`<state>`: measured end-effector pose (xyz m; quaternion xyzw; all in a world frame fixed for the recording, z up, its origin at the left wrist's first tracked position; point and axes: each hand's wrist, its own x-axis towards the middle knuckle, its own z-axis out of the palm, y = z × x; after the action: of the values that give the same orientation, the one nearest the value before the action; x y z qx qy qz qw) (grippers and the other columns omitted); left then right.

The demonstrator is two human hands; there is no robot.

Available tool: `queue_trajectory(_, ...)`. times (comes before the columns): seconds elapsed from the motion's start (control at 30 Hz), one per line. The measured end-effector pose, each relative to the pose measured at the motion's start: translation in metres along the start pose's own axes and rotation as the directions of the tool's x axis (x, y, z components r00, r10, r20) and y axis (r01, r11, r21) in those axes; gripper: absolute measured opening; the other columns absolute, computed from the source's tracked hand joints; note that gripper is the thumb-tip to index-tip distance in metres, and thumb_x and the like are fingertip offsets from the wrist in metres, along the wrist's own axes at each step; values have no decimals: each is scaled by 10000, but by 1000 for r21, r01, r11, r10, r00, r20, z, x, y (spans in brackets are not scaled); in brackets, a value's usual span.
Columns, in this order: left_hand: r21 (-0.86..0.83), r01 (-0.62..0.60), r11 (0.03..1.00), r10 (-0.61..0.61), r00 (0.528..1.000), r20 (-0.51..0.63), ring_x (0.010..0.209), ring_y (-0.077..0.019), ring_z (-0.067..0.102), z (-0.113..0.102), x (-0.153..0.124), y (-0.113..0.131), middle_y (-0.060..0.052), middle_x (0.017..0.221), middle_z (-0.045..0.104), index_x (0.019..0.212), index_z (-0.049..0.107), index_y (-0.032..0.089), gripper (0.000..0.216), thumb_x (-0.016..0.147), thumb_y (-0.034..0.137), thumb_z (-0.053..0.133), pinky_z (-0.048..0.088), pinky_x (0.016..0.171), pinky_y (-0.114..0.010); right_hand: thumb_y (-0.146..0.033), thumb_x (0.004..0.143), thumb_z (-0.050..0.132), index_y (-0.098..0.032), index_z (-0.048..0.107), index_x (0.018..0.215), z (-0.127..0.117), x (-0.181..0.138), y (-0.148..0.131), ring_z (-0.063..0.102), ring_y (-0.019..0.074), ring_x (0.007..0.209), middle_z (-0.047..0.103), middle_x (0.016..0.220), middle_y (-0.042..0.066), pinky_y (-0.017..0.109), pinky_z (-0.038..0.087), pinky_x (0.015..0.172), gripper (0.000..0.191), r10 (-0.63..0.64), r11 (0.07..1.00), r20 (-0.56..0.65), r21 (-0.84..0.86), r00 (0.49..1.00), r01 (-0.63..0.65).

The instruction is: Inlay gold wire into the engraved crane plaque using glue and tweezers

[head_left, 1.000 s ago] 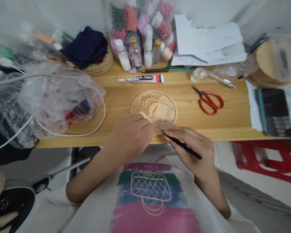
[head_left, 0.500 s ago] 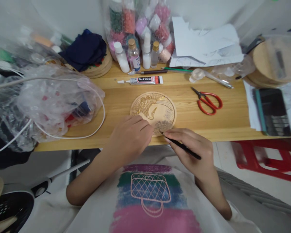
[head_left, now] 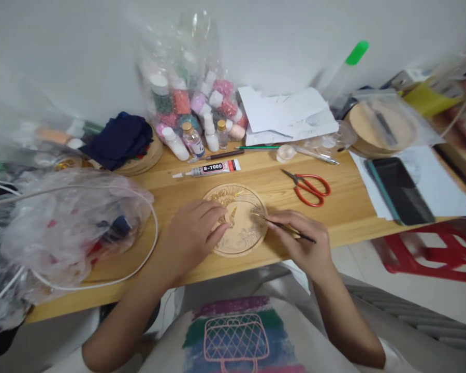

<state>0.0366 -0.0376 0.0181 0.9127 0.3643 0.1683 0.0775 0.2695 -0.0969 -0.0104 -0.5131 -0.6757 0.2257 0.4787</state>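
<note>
A round wooden disc (head_left: 238, 246) lies near the table's front edge, bearing a raised gold bird design (head_left: 232, 218) and fine dark line drawings. My left hand (head_left: 196, 233) rests over the disc's left side, fingers bent loosely and thumb apart, covering part of the gold work. Between the thumb and fingers of my right hand (head_left: 305, 238) are slim black tweezers (head_left: 289, 229), their tip over the drawn lines at the disc's right. Whether the tip grips anything is too small to tell.
Behind the disc lies a B-7000 glue tube (head_left: 213, 168), with small bottles (head_left: 194, 140) farther back. Red-handled scissors (head_left: 310, 189) are to the right, and a phone (head_left: 402, 189) beyond them. A plastic bag (head_left: 73, 223) and white cable (head_left: 154, 233) occupy the left.
The camera view has shifted upward and tilted. My left thumb has come away from the fingers. The tweezers' tip has moved from the disc's lower edge to its right side.
</note>
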Motion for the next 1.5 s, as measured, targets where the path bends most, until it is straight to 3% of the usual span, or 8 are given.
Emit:
queue_trajectory(0.17, 60, -3, 998, 8, 997, -82, 1020, -235, 663, 17, 14, -22, -75, 1105, 706, 1072, 602, 187, 176, 966, 293, 509, 514, 854, -395, -105, 838, 673, -191, 712, 921, 9, 14, 17, 720, 162, 832, 764, 863, 47, 278, 585, 770, 126, -1, 999, -38, -55, 999, -1)
queue_trajectory(0.4, 10, -4, 1000, 5, 997, -78, 1176, -259, 595, 33, 10, -28, -109, 1239, 644, 1190, 554, 169, 284, 945, 313, 550, 488, 985, -429, -98, 849, 660, -176, 709, 966, 16, 22, 30, 710, 172, 841, 756, 892, 73, 324, 583, 774, 148, -6, 996, 4, -85, 1000, 7)
queue_trajectory(0.83, -24, 8, 1000, -8, 1000, 24, 1275, -321, 517, 34, 8, -24, -180, 1323, 572, 1215, 592, 121, 338, 932, 304, 573, 455, 1042, -489, -31, 814, 676, -180, 687, 1053, 5, 24, 30, 683, 157, 853, 733, 925, 57, 312, 550, 781, 282, -28, 994, 126, -105, 992, 42)
queue_trajectory(1.5, -17, 10, 1000, -9, 998, 64, 1301, -330, 496, 35, 8, -23, -183, 1384, 517, 1231, 600, 155, 327, 942, 300, 556, 479, 1012, -477, -85, 834, 669, -210, 680, 1060, 5, 31, 30, 692, 185, 832, 740, 944, 59, 341, 538, 747, 258, -34, 990, 175, -132, 984, 58)
